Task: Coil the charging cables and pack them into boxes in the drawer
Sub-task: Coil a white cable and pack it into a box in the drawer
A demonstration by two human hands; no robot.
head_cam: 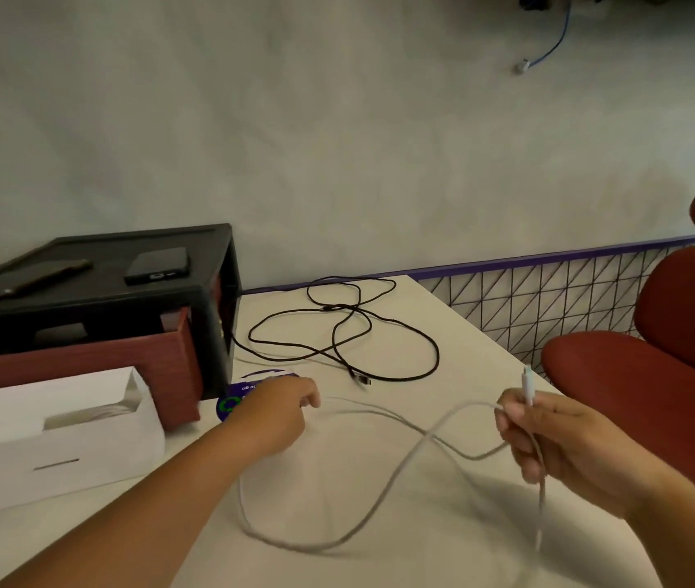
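White cable (422, 437): being gripped near its plug by right hand (570, 447).
Left hand (282, 413): being held at cable's far end; grasp cannot be told.

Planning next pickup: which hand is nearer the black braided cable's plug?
Left. Left hand sits just beside the black cable's plug; right hand, gripping the white cable, is farther right.

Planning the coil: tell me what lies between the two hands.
Head view: only slack white cable, looping over bare table between left hand and right hand.
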